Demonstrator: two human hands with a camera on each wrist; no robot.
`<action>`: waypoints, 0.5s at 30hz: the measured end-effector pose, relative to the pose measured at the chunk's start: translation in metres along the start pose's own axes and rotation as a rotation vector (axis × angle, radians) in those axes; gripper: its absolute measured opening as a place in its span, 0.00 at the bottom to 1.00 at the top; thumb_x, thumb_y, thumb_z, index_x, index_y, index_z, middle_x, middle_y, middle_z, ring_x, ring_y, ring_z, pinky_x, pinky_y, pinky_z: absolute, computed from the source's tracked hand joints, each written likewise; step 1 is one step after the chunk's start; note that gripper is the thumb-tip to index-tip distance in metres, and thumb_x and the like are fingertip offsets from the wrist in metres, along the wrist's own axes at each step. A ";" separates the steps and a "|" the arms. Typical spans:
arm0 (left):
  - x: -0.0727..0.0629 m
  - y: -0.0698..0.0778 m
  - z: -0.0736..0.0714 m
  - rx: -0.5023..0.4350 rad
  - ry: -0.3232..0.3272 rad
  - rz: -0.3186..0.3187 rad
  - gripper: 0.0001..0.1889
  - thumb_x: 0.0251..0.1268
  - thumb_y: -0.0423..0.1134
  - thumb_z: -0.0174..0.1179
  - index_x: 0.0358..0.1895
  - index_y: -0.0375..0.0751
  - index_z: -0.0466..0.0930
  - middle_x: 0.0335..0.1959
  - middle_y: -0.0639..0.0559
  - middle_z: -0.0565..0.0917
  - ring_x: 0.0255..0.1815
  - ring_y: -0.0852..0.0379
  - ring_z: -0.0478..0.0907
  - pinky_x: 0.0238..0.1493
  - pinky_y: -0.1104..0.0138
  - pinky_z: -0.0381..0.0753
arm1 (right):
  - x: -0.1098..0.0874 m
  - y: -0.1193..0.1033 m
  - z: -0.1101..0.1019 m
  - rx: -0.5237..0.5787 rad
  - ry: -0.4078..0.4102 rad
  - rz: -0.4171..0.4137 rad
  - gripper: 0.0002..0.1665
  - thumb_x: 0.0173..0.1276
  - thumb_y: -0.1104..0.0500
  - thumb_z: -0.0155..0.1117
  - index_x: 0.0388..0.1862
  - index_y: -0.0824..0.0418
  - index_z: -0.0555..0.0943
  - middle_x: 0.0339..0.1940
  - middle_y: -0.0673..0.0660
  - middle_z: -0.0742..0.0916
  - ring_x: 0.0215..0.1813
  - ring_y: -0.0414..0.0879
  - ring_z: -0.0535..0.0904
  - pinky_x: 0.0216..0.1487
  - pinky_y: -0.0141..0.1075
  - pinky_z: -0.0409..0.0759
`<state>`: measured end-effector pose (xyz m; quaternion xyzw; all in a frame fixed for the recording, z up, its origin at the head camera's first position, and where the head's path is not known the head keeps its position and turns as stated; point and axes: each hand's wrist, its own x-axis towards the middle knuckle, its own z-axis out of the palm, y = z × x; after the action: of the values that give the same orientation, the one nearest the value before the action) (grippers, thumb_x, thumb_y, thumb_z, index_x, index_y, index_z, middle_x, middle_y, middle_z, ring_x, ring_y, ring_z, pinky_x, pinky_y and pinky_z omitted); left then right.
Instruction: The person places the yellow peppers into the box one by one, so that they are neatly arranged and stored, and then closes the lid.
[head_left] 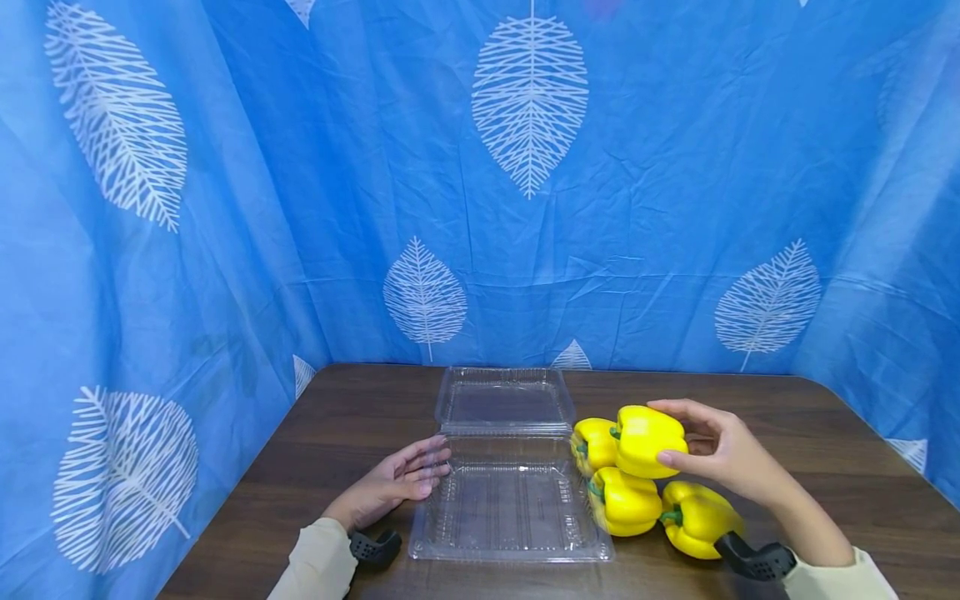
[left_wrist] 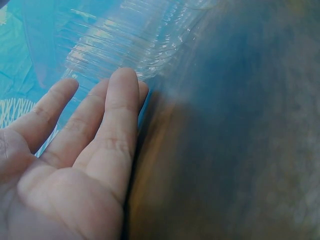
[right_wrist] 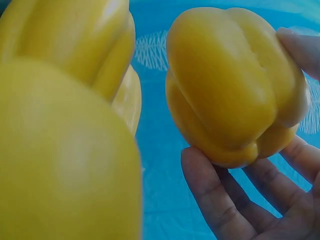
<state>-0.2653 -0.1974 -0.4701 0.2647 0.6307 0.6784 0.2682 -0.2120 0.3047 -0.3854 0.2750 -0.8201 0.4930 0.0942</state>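
Note:
My right hand (head_left: 716,450) grips a yellow bell pepper (head_left: 651,442), its green stem pointing left. The right wrist view shows thumb and fingers spread around that pepper (right_wrist: 225,85). Below and beside it, several more yellow peppers (head_left: 624,502) lie on the table along the container's right side. A clear plastic clamshell container (head_left: 510,554) lies unfolded, its lid (head_left: 502,402) laid back behind the base. At the left side of the base, my left hand (head_left: 397,479) has its fingers extended, fingertips right at the wall. In the left wrist view, those fingers overlap the ribbed clear plastic (left_wrist: 115,45).
Everything stands on a dark brown wooden table (head_left: 300,467) with rounded back corners. A blue curtain (head_left: 645,208) with white leaf prints hangs behind it and along both sides. Black wrist mounts (head_left: 375,547) sit at both wrists.

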 end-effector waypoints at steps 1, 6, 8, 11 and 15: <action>0.000 0.000 0.000 -0.001 0.000 0.001 0.45 0.81 0.39 0.62 0.87 0.27 0.43 0.86 0.26 0.54 0.85 0.38 0.63 0.77 0.65 0.73 | 0.000 -0.001 0.001 -0.003 0.000 -0.001 0.33 0.69 0.71 0.74 0.71 0.75 0.76 0.61 0.33 0.86 0.52 0.43 0.89 0.45 0.34 0.91; 0.000 0.000 0.000 -0.007 0.002 0.003 0.45 0.81 0.38 0.62 0.87 0.27 0.43 0.86 0.26 0.54 0.85 0.38 0.62 0.77 0.65 0.73 | 0.001 -0.006 0.007 -0.019 -0.008 0.010 0.33 0.68 0.70 0.75 0.71 0.73 0.77 0.62 0.32 0.86 0.52 0.40 0.88 0.45 0.34 0.91; 0.000 0.000 0.000 -0.007 0.005 0.000 0.45 0.81 0.39 0.62 0.87 0.27 0.43 0.86 0.27 0.54 0.85 0.38 0.62 0.77 0.65 0.73 | 0.001 -0.008 0.009 -0.024 -0.010 0.014 0.33 0.68 0.71 0.75 0.72 0.72 0.77 0.62 0.32 0.85 0.51 0.38 0.88 0.45 0.34 0.91; 0.000 0.001 0.001 -0.010 0.007 -0.003 0.45 0.81 0.39 0.62 0.87 0.27 0.43 0.86 0.27 0.54 0.85 0.38 0.62 0.77 0.65 0.73 | 0.001 -0.011 0.012 -0.023 -0.011 0.011 0.34 0.67 0.72 0.75 0.71 0.73 0.77 0.62 0.31 0.85 0.51 0.38 0.88 0.45 0.34 0.91; -0.001 0.003 0.002 -0.019 0.006 -0.006 0.45 0.81 0.39 0.62 0.87 0.27 0.42 0.86 0.26 0.53 0.85 0.37 0.62 0.77 0.65 0.73 | 0.002 -0.014 0.016 -0.024 -0.014 -0.006 0.34 0.66 0.72 0.76 0.70 0.73 0.77 0.62 0.30 0.85 0.52 0.37 0.88 0.46 0.34 0.91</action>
<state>-0.2632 -0.1962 -0.4670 0.2583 0.6260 0.6843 0.2705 -0.2036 0.2848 -0.3818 0.2796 -0.8257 0.4810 0.0932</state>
